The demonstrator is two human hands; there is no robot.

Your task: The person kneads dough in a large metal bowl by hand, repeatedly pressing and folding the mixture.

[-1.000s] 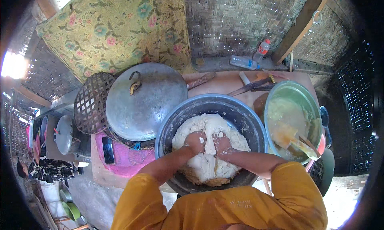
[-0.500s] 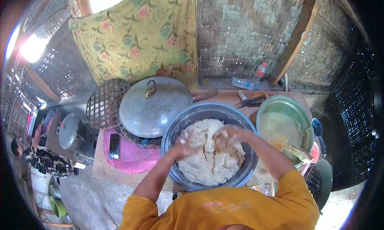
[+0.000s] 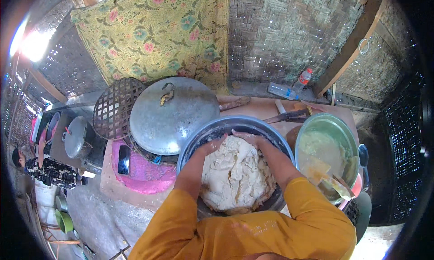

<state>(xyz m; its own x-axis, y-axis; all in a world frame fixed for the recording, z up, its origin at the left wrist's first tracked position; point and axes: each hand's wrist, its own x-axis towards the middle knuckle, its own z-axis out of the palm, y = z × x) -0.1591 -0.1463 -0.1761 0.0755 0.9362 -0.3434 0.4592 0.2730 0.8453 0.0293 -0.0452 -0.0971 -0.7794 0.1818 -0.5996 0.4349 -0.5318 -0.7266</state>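
Mound of pale, floury dough (image 3: 237, 174) in the large blue-rimmed basin (image 3: 217, 127), filling its middle. Nearly as long as wide; runs lengthwise from the near side to the far side, narrowing at the far end between the hands. Carries a rough crease down the middle in that same direction, and shows a browner patch along the near edge.

To the right of the basin, green tub (image 3: 332, 124) with cloudy, pale liquid (image 3: 327, 147) inside, plus yellowish flat pieces (image 3: 318, 167) toward the near rim. On the other side, broad metal lid (image 3: 176, 117) with a hooked handle, just beside the basin. Nearer, dark phone (image 3: 123, 159) lying on pink plastic (image 3: 149, 182). On the ledge behind, two clear bottles (image 3: 281, 90), one lying and one standing.

Reaches both forearms into the basin, one along each side of the mound, converging toward the far end. Sets the left hand (image 3: 214, 145) against the far left edge and the right hand (image 3: 249, 139) against the far right. Spreads the right fingers long and unclenched, pointing inward; cups the left open, fingertips partly hidden behind the dough.
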